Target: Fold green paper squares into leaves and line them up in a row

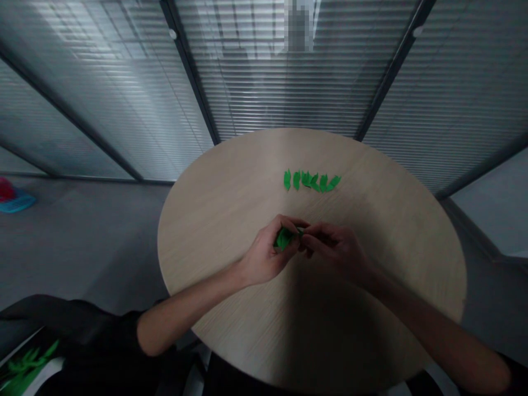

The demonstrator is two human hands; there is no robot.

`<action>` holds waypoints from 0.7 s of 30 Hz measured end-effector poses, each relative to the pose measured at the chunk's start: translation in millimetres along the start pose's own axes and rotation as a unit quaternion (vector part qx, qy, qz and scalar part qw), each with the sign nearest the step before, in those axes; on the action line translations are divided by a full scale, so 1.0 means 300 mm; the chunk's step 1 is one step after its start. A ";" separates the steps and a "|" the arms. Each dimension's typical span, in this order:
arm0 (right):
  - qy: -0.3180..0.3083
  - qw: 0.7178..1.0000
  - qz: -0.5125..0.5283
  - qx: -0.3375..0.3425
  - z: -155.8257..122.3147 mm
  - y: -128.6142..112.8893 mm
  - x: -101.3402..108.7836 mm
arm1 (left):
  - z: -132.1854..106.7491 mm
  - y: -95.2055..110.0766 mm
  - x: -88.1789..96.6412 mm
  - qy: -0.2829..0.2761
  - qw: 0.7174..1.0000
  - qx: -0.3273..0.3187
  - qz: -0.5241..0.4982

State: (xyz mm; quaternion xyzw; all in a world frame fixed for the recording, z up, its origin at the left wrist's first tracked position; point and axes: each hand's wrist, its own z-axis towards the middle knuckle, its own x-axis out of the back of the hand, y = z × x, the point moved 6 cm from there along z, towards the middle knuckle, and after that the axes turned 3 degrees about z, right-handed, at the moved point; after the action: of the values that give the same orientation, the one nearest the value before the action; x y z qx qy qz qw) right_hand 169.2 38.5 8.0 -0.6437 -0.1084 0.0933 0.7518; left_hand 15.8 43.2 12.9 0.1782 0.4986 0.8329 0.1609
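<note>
I am finding pale tabletop stretching on both sides of the fingers, the round table's (206,220) edge lying well apart from them. Beyond the fingertips, a row of green leaf-shaped pieces (306,179) is lying near; farther off, slatted blinds (268,99) are standing behind. The left hand (264,256) is cupping a green piece (284,237) in curled fingers; the right hand (340,247) is pinching its end narrowly. Fingers and shadow are hiding its full shape from me.
</note>
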 end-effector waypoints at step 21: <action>0.018 0.999 -0.036 0.031 -0.008 0.003 0.008 | -0.009 0.008 -0.005 -0.020 0.999 -0.018 0.038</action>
State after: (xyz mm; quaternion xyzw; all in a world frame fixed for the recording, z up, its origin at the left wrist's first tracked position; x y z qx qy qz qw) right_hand 172.0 37.1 6.8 -0.6175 -0.1150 0.0582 0.7759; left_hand 15.7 39.2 13.7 0.2108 0.4733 0.8435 0.1418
